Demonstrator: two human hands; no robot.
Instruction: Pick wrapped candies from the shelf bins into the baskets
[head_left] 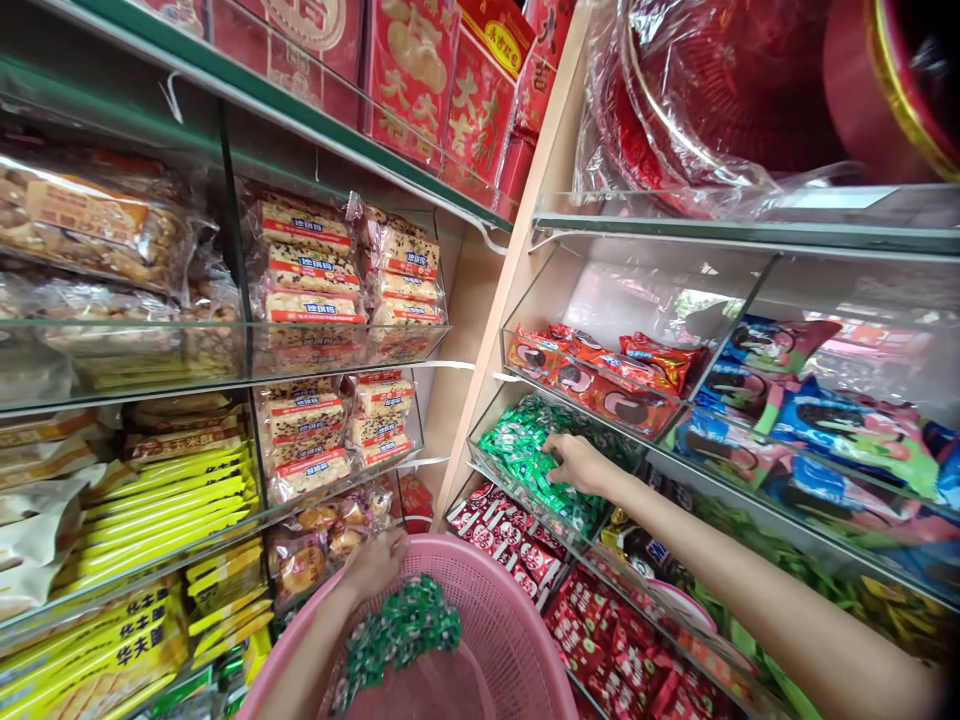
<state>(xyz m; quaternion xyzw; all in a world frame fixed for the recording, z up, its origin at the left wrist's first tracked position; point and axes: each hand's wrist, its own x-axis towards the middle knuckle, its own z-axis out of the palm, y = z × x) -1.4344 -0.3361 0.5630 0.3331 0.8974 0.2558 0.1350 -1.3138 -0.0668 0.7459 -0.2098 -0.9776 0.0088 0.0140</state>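
Observation:
My right hand [576, 464] reaches into a clear shelf bin of green-wrapped candies [517, 440]. Its fingers are curled down among the candies, and the tips are partly hidden. At the far left rim of a pink plastic basket [517, 600] is my left hand [377, 563], its fingers closed over the edge. A heap of green-wrapped candies [409, 622] lies inside the basket, toward its left side. My left forearm covers part of the basket's left wall.
Red-wrapped sweets [517, 545] fill the bin under the green one. Red snack packs [600, 370] lie above it, blue packs [847, 430] to the right. Glass shelf edges [337, 355] and a wooden post [495, 300] frame the corner. Stacked pastries [311, 260] and yellow packets [165, 500] stand left.

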